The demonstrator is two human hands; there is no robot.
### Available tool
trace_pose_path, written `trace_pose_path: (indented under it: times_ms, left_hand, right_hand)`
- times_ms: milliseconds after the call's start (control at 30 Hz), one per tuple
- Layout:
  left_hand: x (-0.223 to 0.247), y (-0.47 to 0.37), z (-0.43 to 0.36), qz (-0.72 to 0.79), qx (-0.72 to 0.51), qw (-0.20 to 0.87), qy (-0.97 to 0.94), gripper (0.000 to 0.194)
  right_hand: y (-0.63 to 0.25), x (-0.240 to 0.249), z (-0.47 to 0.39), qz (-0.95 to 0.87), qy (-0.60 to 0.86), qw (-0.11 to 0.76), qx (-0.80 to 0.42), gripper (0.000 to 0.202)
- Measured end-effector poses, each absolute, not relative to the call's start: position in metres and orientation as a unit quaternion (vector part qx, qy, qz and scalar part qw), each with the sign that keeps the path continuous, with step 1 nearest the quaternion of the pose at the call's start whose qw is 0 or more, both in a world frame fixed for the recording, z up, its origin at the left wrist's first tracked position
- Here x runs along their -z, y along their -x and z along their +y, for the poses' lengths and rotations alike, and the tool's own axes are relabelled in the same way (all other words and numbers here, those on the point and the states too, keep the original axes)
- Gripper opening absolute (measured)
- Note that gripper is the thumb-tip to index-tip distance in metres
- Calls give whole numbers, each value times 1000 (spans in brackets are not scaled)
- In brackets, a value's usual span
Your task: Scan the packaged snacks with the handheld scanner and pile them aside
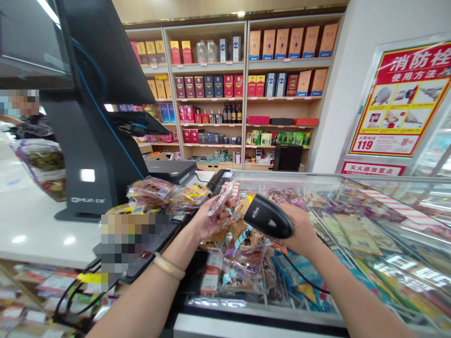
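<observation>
My left hand point(210, 220) grips a clear-wrapped packaged snack point(222, 202), held tilted above the glass top. In my right hand point(299, 226) is a black barcode scanner point(269, 217), its head toward the packet and its cord point(305, 277) trailing below. Several wrapped snack packs point(244, 239) lie in a pile under and between my hands. Left of my left hand, more wrapped packs point(155, 190) are heaped beside the point-of-sale terminal point(95, 141). The fingers of my right hand are partly hidden behind the scanner.
A glass-topped freezer point(355, 225) with packaged goods inside stretches right. The white counter point(28, 230) bears a filled plastic bag point(45, 164); a person point(26, 112) stands behind it. Shelves point(211, 68) of boxes and bottles stand at the back. Cables point(75, 293) hang at the counter's edge.
</observation>
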State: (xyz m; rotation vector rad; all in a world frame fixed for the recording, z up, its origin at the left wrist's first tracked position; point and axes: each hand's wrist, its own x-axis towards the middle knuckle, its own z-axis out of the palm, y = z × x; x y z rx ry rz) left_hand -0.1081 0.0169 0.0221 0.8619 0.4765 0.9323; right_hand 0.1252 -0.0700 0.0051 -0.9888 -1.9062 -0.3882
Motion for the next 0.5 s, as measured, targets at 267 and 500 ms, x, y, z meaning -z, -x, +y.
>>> trace_pose_path:
  times_ms: [267,500]
  left_hand:
    - [-18,104,21,249,-431,722,-481,15]
    - [-6,104,30,365,-442,391,-720,14]
  right_hand:
    - [-126,-6,-71,-764,410,472,162,21]
    - [-133,-6,-69,-724,424,502,211,17]
